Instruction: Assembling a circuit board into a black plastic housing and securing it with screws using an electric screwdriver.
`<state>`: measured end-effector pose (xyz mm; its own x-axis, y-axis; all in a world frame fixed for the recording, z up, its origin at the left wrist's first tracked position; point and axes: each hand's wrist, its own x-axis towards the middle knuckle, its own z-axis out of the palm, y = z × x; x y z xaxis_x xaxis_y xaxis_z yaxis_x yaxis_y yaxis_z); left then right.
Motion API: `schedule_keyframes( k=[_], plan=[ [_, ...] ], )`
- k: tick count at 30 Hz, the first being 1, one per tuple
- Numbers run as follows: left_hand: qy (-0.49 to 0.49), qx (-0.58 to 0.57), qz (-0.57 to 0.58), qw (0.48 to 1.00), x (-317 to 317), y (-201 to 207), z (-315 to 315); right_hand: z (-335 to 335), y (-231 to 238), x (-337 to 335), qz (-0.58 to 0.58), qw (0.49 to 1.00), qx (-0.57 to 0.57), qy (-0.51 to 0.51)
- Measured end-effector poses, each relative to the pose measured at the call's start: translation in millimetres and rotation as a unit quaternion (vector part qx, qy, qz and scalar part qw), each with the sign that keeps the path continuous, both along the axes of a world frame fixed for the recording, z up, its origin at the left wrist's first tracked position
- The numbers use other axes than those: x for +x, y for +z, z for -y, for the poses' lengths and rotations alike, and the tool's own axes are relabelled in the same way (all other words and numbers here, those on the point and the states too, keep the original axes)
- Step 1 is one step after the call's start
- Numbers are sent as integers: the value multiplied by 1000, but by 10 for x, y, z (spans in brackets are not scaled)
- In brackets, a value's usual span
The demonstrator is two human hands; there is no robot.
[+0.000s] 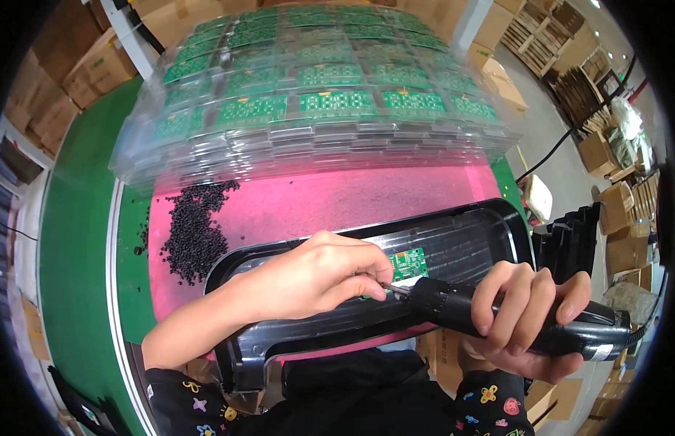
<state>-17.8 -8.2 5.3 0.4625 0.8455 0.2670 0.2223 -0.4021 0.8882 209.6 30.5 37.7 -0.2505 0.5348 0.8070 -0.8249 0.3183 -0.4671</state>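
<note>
The electric screwdriver (453,301) is black, with a white label (603,352) near its rear and a silver-grey bit (397,289) at its nose. The plastic housing (461,218) is glossy black, its inside marked by pale streaks. The circuit board (411,261) in it is green, patterned with pale markings. Clear plastic trays (308,149) show rows of green boards (336,104) dotted with whitish pads. The mat (344,192) is pink, dusted grey in places; the heap of small parts (192,232) is black. Black sleeves (170,396) carry yellow, pink and blue flowers and stars. The cartons (101,71) are brown.
</note>
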Motion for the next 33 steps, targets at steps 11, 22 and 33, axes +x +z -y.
schedule_keyframes(
  k=[11, 22, 33],
  plan=[
    [6, 10, -21, 1000, 12, -15, 24, 9, -3, -114, -26, 999, -21, -20],
    [57, 44, -147, 986, -33, -124, 47, -388, -124, 61, 183, 975, -83, -93],
    [9, -5, -265, 964, -22, -28, 58, -443, -263, 51, 204, 968, -89, -116]
  ],
)
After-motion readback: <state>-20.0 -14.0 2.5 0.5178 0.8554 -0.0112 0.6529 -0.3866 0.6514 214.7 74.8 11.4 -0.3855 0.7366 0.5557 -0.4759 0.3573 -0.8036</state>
